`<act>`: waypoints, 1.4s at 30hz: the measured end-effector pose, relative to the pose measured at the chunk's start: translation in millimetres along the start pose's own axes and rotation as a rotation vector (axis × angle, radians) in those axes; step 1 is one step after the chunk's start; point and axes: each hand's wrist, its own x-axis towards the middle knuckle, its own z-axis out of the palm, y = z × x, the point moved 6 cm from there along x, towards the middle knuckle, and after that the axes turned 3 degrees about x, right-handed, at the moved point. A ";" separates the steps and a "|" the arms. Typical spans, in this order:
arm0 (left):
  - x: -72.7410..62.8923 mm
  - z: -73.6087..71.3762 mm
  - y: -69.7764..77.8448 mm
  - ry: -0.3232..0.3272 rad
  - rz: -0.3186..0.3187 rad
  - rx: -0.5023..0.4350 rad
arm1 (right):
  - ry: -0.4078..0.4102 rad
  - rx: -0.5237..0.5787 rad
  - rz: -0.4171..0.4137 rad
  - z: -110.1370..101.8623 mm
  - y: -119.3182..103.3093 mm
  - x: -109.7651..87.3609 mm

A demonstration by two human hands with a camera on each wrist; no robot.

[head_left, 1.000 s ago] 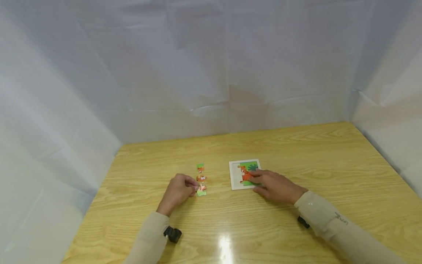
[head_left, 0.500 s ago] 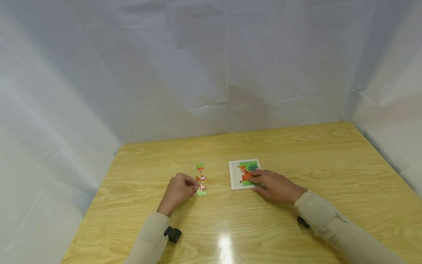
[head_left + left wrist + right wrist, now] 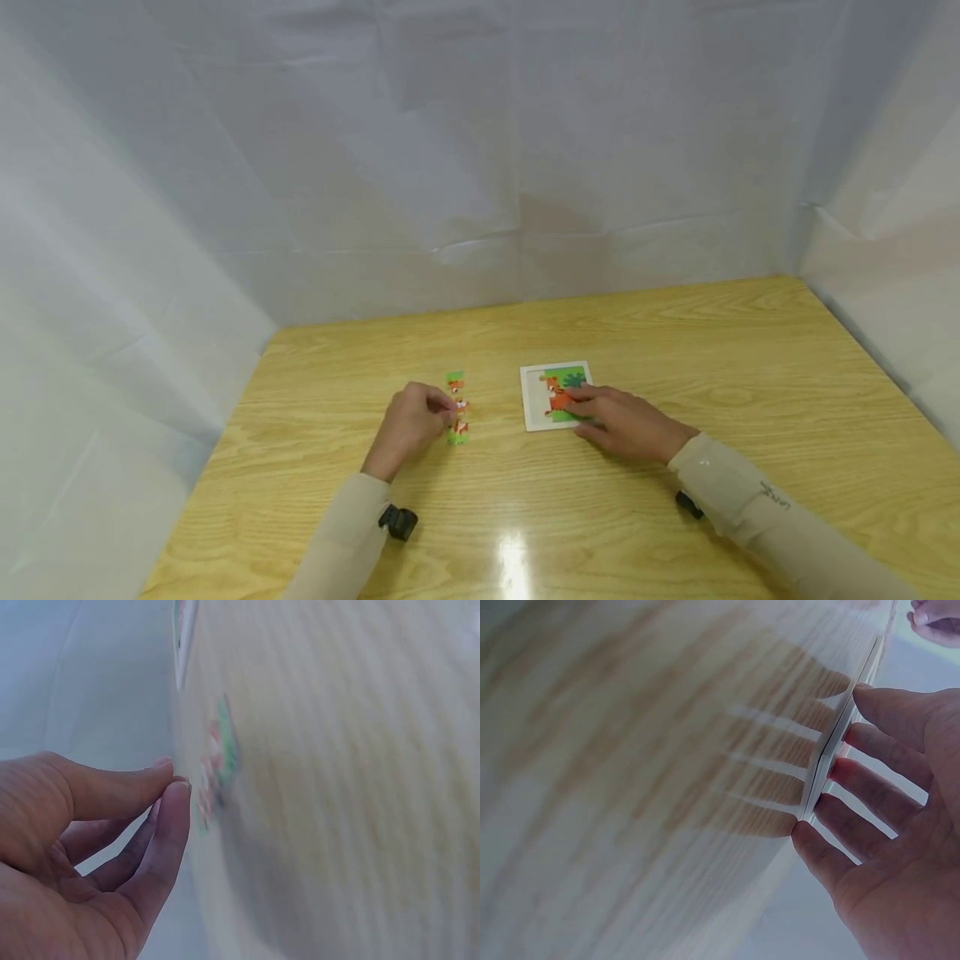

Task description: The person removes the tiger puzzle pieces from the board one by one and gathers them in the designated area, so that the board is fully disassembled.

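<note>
In the head view, several tiger puzzle pieces stand in a short column on the table: a green-and-orange top piece (image 3: 455, 379), a striped face piece (image 3: 462, 406) and a lower piece (image 3: 461, 433). My left hand (image 3: 411, 423) is just left of the column, above the table. Its thumb and index fingertip meet in the left wrist view, with nothing visible between them. To the right lies a white-rimmed puzzle tray (image 3: 534, 417), its right part filled with an assembled tiger picture (image 3: 558, 400). My right hand (image 3: 630, 423) rests extended fingers on the tray's right side, covering that corner.
The wooden table (image 3: 480, 500) reaches back to a pale sheet wall (image 3: 480, 208), with sheets also on the left and right sides. A black wrist camera (image 3: 399, 522) is strapped on the left sleeve.
My left hand has lifted and shifted slightly away from the lower piece, up towards the striped face piece. My right hand and the tray have stayed in place.
</note>
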 end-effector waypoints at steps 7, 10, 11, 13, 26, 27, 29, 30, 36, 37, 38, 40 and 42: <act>12.7 10.5 25.8 -0.028 0.061 0.001 | -0.007 -0.004 0.010 1.0 1.0 0.3; 18.8 17.8 38.5 -0.043 0.085 0.001 | -0.008 -0.001 0.015 1.4 1.3 1.1; 20.9 20.5 42.5 -0.046 0.092 0.006 | -0.008 0.000 0.017 1.4 1.3 1.3; 25.5 26.0 49.9 -0.047 0.112 0.026 | -0.008 -0.002 0.017 1.5 1.4 1.9; 49.5 59.0 80.7 -0.048 0.168 0.087 | -0.001 -0.010 0.004 1.9 1.5 2.1; 50.8 61.2 82.0 -0.048 0.166 0.086 | 0.000 -0.011 0.002 1.8 1.3 2.2; 52.9 65.0 84.4 -0.050 0.165 0.081 | 0.002 -0.011 -0.002 1.8 1.0 2.5; 53.7 66.6 85.3 -0.049 0.166 0.079 | 0.002 -0.009 -0.003 1.7 0.8 2.7; 58.4 75.1 87.3 -0.033 0.162 0.056 | -0.002 -0.003 -0.001 1.3 0.7 2.8; 59.1 76.3 87.3 -0.030 0.159 0.052 | -0.003 -0.003 -0.001 1.1 0.7 2.8; 59.4 77.5 87.4 -0.030 0.154 0.047 | -0.003 -0.004 0.000 1.0 0.7 2.6; 60.3 79.5 87.6 -0.029 0.147 0.044 | -0.003 -0.007 -0.002 0.8 0.6 2.6; 61.1 80.9 87.6 -0.025 0.139 0.045 | -0.004 -0.008 -0.003 0.6 0.1 2.5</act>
